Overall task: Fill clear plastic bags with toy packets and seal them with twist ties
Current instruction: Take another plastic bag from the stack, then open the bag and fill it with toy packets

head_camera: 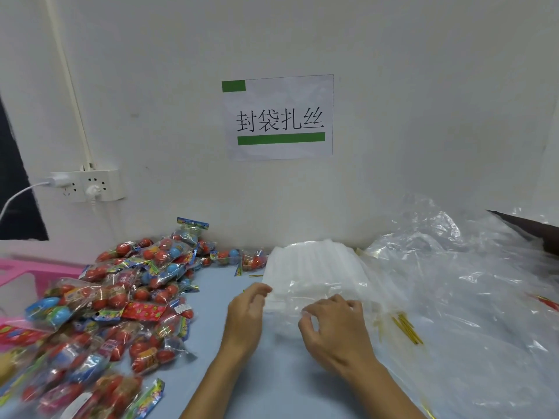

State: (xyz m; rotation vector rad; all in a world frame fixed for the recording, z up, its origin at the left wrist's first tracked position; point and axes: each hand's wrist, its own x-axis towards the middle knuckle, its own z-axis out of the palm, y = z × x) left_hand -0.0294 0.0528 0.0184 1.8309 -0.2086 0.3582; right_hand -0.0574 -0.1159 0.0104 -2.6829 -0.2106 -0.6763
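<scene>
Both hands work at the near edge of the stack of clear bags (314, 267). The left hand (246, 313) pinches the stack's near left corner; the right hand (335, 325), fingers curled, pinches the top bag's film. Toy packets (121, 297) lie heaped left of the stack on the blue table (211, 343). Gold twist ties (406, 328) lie right of it, under loose clear plastic sheeting (469, 282).

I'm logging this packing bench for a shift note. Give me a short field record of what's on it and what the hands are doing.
surface: blue table
left side: pile of toy packets
centre: stack of clear bags
right side: gold twist ties, loose plastic sheeting
left hand: touching the stack's near edge
right hand: fingers curled on the top bag
wall: paper sign
</scene>
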